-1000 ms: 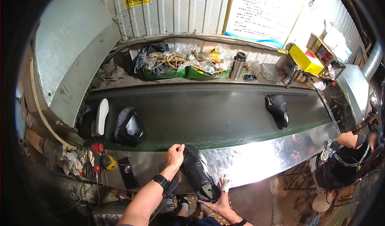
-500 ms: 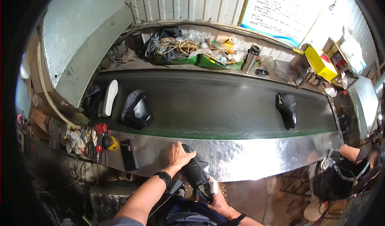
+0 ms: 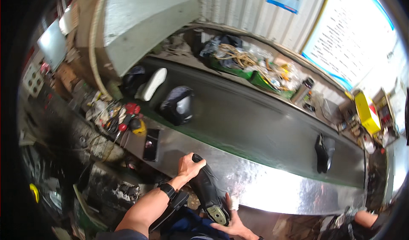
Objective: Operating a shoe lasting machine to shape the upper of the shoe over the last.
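Observation:
A black leather shoe upper (image 3: 205, 189) is held at a slant over the near edge of the shiny metal ledge (image 3: 264, 184). My left hand (image 3: 190, 167) is closed round its far end. At the near end my right hand (image 3: 235, 223), with white tape on one finger, grips the sides between thumb and fingers. A pale, hard plate with holes (image 3: 218, 215), like the top of a shoe last, shows in the shoe's near end.
Beyond the ledge, a dark conveyor belt (image 3: 255, 121) carries a white sole (image 3: 154, 84), a black shoe (image 3: 178, 105) and another black shoe (image 3: 325, 153). A phone (image 3: 151, 144) and red tool (image 3: 132, 108) lie left. Green trays (image 3: 262, 80) and a steel flask (image 3: 303, 91) stand behind.
The view has turned, so the bench now slopes down to the right. The shoe's near end has rolled to show the pale plate. Both hands keep hold of it.

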Available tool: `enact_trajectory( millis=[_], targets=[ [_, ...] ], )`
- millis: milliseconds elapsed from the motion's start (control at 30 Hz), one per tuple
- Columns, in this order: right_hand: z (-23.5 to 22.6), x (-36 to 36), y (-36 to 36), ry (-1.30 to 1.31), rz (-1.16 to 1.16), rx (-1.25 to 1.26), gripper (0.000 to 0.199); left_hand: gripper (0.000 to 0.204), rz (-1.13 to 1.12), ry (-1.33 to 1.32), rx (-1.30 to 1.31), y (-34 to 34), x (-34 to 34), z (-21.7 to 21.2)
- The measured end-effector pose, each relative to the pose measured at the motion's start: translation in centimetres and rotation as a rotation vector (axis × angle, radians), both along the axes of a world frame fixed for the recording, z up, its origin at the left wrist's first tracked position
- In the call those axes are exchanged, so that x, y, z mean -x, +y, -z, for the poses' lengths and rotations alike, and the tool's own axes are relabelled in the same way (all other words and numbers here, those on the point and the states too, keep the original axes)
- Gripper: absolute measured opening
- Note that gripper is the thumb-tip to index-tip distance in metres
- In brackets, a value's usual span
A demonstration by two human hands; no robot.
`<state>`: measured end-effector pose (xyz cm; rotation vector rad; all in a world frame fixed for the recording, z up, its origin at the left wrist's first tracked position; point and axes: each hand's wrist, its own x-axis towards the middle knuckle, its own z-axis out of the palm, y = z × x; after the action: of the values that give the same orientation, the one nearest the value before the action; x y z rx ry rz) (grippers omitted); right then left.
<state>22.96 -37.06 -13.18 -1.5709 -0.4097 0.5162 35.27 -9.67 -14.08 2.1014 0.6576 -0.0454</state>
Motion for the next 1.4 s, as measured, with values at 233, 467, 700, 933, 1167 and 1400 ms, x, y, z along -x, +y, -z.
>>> enact_trajectory(
  millis=[233,467,700,933,1167,1400],
  targets=[
    [-6.2,-7.4,6.3,0.854,-0.065,0.136,0.095,0.053,-0.187,-0.3,0.153,3.7,7.8,-7.1],
    [-11.6,2.4,19.9,0.217,-0.248,-0.036,0.031,0.041,-0.694,-0.536,-0.05,13.5,22.8,-13.3],
    [-14.5,17.4,34.4,0.389,-0.573,-0.175,0.026,0.04,-1.109,-0.85,0.368,24.3,45.1,-18.7],
    [-14.9,30.6,45.6,0.518,-0.793,-0.12,0.021,0.035,-1.171,-1.105,0.075,28.8,61.8,-21.0],
    [-16.2,35.7,52.5,0.718,-0.829,-0.303,0.014,0.04,-1.121,-1.348,0.85,29.8,65.9,-19.9],
    [-13.0,36.4,58.5,0.667,-0.736,-0.125,0.017,0.03,-1.3,-1.122,0.94,31.0,65.9,-16.4]
  ],
)
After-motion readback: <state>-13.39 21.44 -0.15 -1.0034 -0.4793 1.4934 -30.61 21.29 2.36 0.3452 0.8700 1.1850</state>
